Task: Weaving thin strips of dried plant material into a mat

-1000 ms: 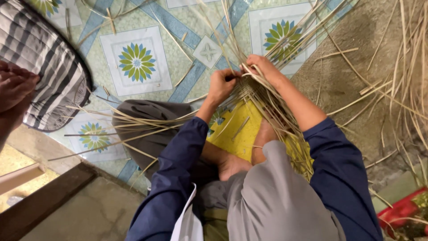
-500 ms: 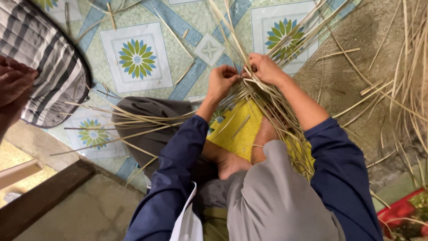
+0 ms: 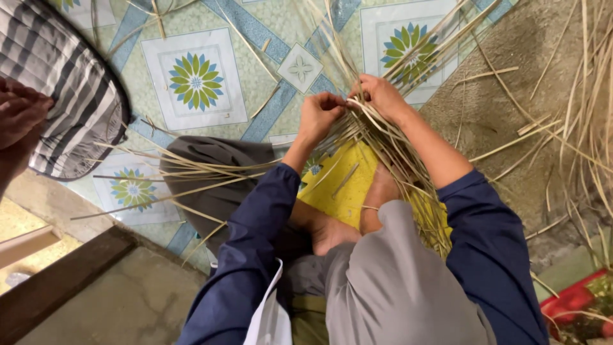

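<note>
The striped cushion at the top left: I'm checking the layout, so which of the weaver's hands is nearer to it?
Left. The left hand is closer to the striped cushion; the right hand lies just beyond it, both gripping straw strips.

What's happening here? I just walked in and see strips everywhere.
A person seated on the patterned tiled floor is working a bundle of thin pale strips. The left hand and right hand pinch strips close together where they cross. A yellow sheet lies beneath, by a bare foot. Someone else's hand shows at the left edge.
</note>
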